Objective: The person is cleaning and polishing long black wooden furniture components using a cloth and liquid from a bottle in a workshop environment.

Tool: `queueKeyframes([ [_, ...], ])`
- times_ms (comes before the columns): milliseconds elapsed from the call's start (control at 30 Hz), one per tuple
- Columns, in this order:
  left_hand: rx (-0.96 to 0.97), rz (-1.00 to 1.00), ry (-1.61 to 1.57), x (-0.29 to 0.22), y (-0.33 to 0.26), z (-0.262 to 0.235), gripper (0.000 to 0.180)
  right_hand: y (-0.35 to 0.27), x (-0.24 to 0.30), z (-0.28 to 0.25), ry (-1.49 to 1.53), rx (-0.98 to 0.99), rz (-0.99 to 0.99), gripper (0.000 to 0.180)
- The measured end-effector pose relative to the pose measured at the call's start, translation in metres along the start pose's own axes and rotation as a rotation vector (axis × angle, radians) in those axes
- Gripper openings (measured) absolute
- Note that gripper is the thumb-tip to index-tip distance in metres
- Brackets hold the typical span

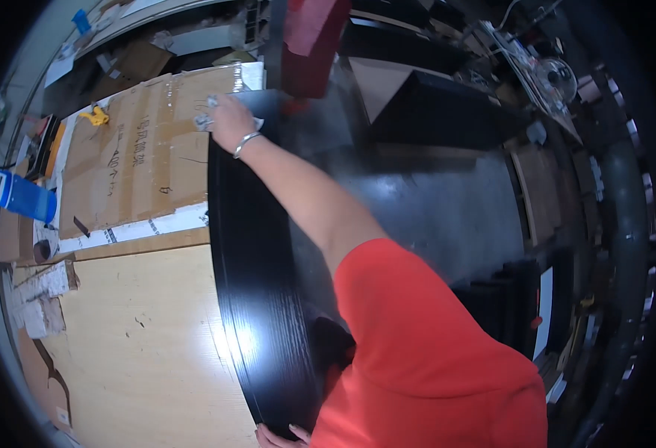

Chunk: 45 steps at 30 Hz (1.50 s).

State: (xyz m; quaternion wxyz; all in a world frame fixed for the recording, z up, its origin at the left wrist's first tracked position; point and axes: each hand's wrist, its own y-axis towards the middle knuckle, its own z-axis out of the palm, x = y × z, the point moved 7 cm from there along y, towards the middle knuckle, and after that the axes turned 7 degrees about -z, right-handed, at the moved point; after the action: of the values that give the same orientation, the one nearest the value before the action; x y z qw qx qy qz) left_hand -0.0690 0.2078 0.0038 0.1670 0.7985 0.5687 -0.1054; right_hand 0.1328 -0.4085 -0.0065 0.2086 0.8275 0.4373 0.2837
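Observation:
A long black wood-grain panel (257,246) runs from the far middle down to the near edge. At its far end my right hand (232,123) presses a crumpled white cloth (203,122) against the surface, fingers closed over it. A silver bracelet (246,144) circles that wrist, and the arm is stretched far forward. Down at the near end, my left hand (279,437) grips the panel's edge with bent fingers; most of it is cut off by the picture's lower border.
Left of the panel lie a flattened cardboard sheet (137,153) and a pale wooden board (141,336). A yellow tool (98,116) rests on the cardboard, with a blue container (25,196) beside it. Dark panels (447,112) stand to the right, beyond the grey floor (417,209).

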Motion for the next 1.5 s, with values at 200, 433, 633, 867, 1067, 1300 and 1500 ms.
queueKeyframes([
  [200,-0.029,0.049,-0.005,0.004,-0.002,-0.009,0.062,-0.111,0.131,-0.048,0.282,0.264,-0.286,0.022],
  [433,0.024,-0.039,-0.421,0.039,-0.011,0.003,0.067,-0.329,0.325,-0.115,1.124,0.555,-0.129,0.020],
  [633,-0.043,-0.459,-1.063,0.088,-0.023,0.004,0.055,-0.401,0.360,-0.203,1.415,0.927,0.140,0.044],
  [867,0.135,-0.608,-0.775,0.131,-0.070,-0.069,0.045,-0.391,0.294,-0.222,0.452,0.862,-0.976,0.114],
  [1067,-0.002,-0.235,-0.467,0.146,-0.095,-0.035,0.047,-0.390,0.289,-0.203,0.457,0.429,-1.059,0.064],
  [1300,-0.148,-0.244,-0.618,0.129,-0.108,-0.048,0.046,-0.393,0.279,-0.213,0.349,0.598,-1.118,0.075],
  [1500,-0.671,-0.512,-0.928,0.159,-0.161,-0.149,0.053,-0.350,0.310,-0.238,0.596,0.666,-1.255,0.047],
])
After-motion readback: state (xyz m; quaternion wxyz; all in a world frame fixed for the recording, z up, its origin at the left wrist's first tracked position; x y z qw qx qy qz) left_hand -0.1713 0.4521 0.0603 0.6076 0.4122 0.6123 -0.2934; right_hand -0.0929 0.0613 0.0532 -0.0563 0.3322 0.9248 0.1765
